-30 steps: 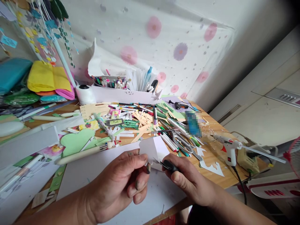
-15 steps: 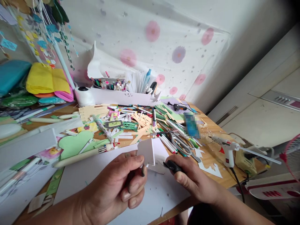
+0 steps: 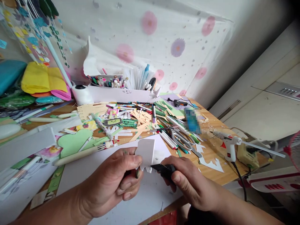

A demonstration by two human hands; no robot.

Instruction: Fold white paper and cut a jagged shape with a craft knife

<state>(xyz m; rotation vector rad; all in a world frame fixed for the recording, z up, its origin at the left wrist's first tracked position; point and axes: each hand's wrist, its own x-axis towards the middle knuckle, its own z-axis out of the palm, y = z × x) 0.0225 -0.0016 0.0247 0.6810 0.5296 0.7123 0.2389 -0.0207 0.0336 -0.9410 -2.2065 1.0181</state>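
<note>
Pinching a card point(image 3: 147, 151) between thumb and fingers, the left hand point(image 3: 114, 175) is clamped on it at lower centre of the frame. The right hand point(image 3: 189, 181) is closed round the handle of a cutter point(image 3: 165, 171); the two hands are apart.

The card is white and flat-faced, with straight upper edges and a ragged, bent lower edge. The cutter is black, its blade narrowing to a point.

There is one card in hand, one cutter, one white glue gun point(image 3: 232, 145) at right, one spool point(image 3: 82, 94) at left and one green cloud shape point(image 3: 75, 142). The pens point(image 3: 165, 139) are too jumbled to count.

The card stands nearly upright above a white sheet point(image 3: 150, 200), long axis up and down. The cutter points left and slightly up, tip at the card's lower right; contact cannot be told.
</note>
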